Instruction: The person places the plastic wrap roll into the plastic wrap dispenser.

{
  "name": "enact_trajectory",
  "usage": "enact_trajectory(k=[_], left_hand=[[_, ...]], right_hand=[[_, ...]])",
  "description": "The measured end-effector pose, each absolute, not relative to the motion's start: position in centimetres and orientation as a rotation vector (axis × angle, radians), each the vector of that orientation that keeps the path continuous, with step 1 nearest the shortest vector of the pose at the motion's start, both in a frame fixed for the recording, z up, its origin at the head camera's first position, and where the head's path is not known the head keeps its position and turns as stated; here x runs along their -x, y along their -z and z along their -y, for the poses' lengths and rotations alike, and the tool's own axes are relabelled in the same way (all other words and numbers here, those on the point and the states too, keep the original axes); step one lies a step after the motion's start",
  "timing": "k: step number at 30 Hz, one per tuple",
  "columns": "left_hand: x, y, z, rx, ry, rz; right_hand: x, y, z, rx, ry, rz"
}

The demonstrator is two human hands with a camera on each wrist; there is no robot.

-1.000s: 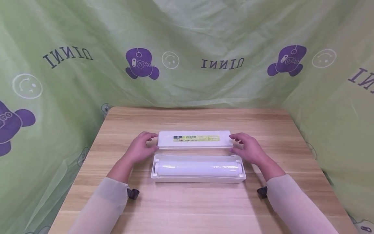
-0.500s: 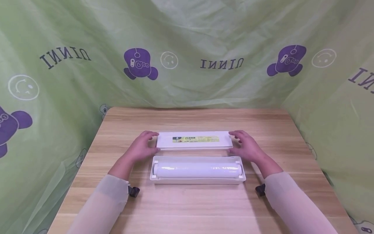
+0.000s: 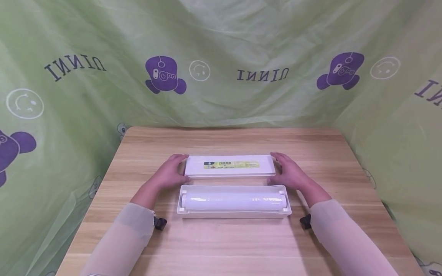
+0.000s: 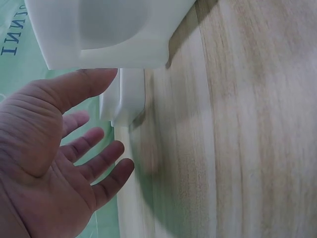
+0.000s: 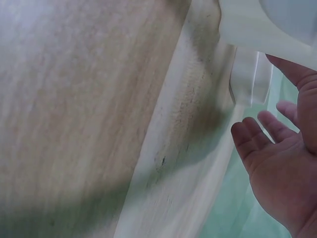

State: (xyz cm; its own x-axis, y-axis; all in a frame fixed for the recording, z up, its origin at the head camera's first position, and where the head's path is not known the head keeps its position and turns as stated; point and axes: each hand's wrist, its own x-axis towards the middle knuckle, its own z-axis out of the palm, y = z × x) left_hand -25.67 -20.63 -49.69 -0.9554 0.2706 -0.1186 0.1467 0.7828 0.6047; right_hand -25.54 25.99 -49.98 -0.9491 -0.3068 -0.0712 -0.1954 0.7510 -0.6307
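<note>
A long white lid [image 3: 230,171] lies flat near the middle of the tabletop [image 3: 228,140], a yellow-green label [image 3: 231,165] with small print facing up from its centre. The left hand [image 3: 170,172] is at its left end and the right hand [image 3: 290,173] at its right end; the fingers of both are released, loosely bent and spread rather than closed around anything, with the thumbs nearer the wearer. Whether any fingertip actually touches the lid, I cannot tell. Just on the wearer's side of the lid, with a narrow strip of wood between, sits a white open-topped box [image 3: 234,215], parallel to it and slightly longer. Inside lies a glossy white roll of plastic film [image 3: 234,201], running nearly end to end. Pale sleeves [image 3: 119,237] cover both forearms, and a small black device [image 3: 160,223] shows at the inner side of each cuff. Around the tabletop hangs a green sheet [image 3: 221,30], printed with purple cartoon figures [image 3: 162,74], white smiley faces [image 3: 200,71] and mirrored lettering [image 3: 262,74].
</note>
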Motion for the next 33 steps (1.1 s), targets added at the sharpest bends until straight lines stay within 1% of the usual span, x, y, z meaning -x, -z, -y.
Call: enact_trajectory(k=[4,13,33], left_hand=[[26.0,49.9,20.6,-0.341,-0.905,-2.775],[26.3,50.1,20.2,-0.378,-0.883,-2.768],[26.6,50.3,19.8,-0.393,-0.883,-2.801]], right_hand=[[25.9,50.1,-25.8,0.382,0.957,-2.764],[26.5,50.8,-25.9,0.445,0.955,-2.768],[26.9,51.4,-26.0,0.452,0.899,-2.816]])
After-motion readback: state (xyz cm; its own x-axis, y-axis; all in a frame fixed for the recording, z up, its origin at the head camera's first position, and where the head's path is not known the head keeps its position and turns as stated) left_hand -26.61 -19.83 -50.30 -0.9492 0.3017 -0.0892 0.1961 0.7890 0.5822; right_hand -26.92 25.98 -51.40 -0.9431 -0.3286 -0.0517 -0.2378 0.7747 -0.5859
